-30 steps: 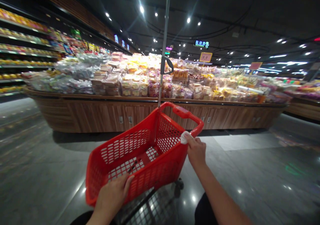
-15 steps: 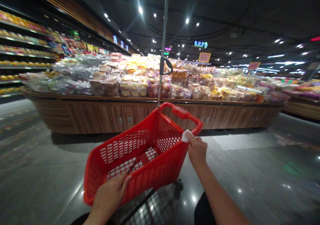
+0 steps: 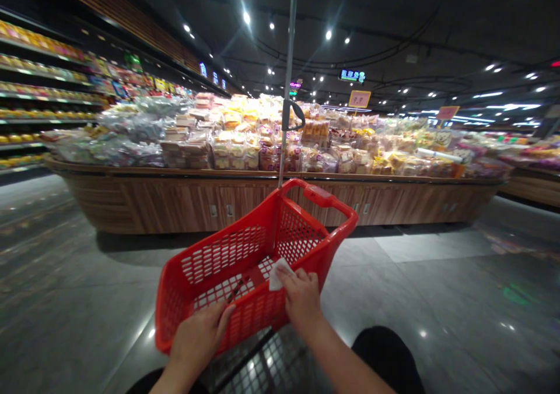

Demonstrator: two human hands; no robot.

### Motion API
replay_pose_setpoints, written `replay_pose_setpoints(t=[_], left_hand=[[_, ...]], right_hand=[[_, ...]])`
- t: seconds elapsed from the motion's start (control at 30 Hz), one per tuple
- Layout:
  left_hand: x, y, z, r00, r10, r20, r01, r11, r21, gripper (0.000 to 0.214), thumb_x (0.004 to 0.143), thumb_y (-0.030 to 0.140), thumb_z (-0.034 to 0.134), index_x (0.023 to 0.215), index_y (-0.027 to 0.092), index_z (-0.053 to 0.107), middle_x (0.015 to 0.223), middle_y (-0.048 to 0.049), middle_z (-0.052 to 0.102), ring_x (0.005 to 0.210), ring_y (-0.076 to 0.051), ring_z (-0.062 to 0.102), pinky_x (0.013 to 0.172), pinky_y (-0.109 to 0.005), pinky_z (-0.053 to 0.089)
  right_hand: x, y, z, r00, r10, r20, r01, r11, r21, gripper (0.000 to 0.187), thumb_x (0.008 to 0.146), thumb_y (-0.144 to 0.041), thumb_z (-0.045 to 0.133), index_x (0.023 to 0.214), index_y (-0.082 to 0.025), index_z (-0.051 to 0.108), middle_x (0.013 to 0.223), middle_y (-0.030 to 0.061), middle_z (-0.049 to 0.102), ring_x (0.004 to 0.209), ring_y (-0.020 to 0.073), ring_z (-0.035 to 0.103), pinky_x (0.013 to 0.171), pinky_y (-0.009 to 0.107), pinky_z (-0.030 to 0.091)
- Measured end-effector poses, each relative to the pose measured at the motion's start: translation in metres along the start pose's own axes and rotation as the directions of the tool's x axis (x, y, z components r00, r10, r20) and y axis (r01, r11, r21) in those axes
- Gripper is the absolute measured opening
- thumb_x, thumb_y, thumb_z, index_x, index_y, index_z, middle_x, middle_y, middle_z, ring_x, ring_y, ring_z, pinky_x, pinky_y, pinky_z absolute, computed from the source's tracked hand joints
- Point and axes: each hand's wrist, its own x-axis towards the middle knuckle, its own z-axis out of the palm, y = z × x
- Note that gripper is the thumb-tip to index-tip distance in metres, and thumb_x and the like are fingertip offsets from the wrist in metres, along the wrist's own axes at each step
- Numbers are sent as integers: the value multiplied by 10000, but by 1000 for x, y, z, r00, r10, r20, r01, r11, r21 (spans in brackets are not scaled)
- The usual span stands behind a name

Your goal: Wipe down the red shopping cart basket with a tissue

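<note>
A red plastic shopping cart (image 3: 210, 260) with lattice sides stands in front of me, its looped handle (image 3: 321, 197) at the far right end. My left hand (image 3: 199, 333) grips the cart's near rim towards its left end, thumb on top and the other fingers over the inner side. Pinched in my right hand (image 3: 301, 298) is a white wipe (image 3: 280, 273), pressed against the near rim about midway along. Apart from a dark, thin part on its grid floor, the cart basket shows nothing inside. A metal pole (image 3: 289, 62) rises from the cart's far corner.
Behind the cart runs a long wood-panelled display counter (image 3: 166, 201) piled with packaged food (image 3: 236, 149). Stocked shelves (image 3: 44, 91) line the left side. A price sign (image 3: 359, 98) stands over the goods. Grey tiled floor (image 3: 437, 289) surrounds the cart.
My right hand has slid with the wipe from near the handle's base, leftward and closer along the near rim. My left hand keeps its grip on the rim.
</note>
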Motion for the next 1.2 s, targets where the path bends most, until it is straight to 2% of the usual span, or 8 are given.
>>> replay_pose_setpoints(t=[0.27,0.37,0.5,0.63,0.77,0.97,1.07,1.2], left_hand=[[3,-11,0,1000,4,6,-4,1000,6,430,935,400,239,900,245,638,854,-28,719,835,-191,667,658,-266,455],[7,-4,0,999,-34,-37,35,999,21,470,910,498,274,883,216,649,809,-59,718,807,-227,668,716,-323,473],[24,30,0,985,95,-147,-103,993,-52,476,885,533,345,1029,176,625,1018,-103,701,966,-237,633,918,-361,416],[44,70,3,990,103,-93,-112,989,-97,423,929,458,288,1069,207,598,1018,-81,702,928,-199,657,784,-293,468],[51,81,7,998,50,-41,-52,997,-52,464,934,453,250,851,202,631,796,-89,718,745,-255,686,615,-326,463],[46,71,4,997,66,-29,-67,998,-21,454,937,459,237,855,218,614,825,-65,717,792,-229,679,641,-306,444],[45,68,1,998,59,-20,-59,998,-13,467,937,459,220,862,221,614,826,-66,716,784,-234,679,630,-304,436],[45,61,-1,998,68,-5,-68,998,-15,461,934,468,227,861,233,617,834,-57,720,788,-246,680,628,-309,433]], right_hand=[[25,78,-53,939,215,-269,-267,947,-176,452,843,-62,470,1231,-268,577,1254,25,608,950,202,535,770,350,279],[22,67,-47,951,197,-238,-235,961,-146,446,839,-55,465,1216,-259,586,1244,30,614,946,201,536,769,350,278],[9,27,-23,994,82,-77,-88,992,-85,444,845,-70,463,1222,-279,571,1268,18,597,976,206,528,785,364,283],[2,4,-11,1000,13,-12,-14,999,-29,418,864,-121,477,1229,-312,551,1267,-4,598,1004,208,524,801,374,278],[8,30,-29,995,70,-75,-76,994,-75,441,849,-79,474,1207,-318,572,1231,-7,623,967,197,545,783,361,271],[19,92,-81,920,248,-302,-311,932,-185,431,847,-75,491,1214,-280,585,1132,49,671,894,197,576,751,343,269],[14,90,-82,918,233,-322,-309,928,-210,434,842,-67,486,1213,-265,589,1108,65,677,878,200,577,741,343,275],[3,73,-70,964,98,-249,-154,964,-218,464,832,-64,481,1227,-289,573,1182,57,646,898,201,570,742,343,282]])
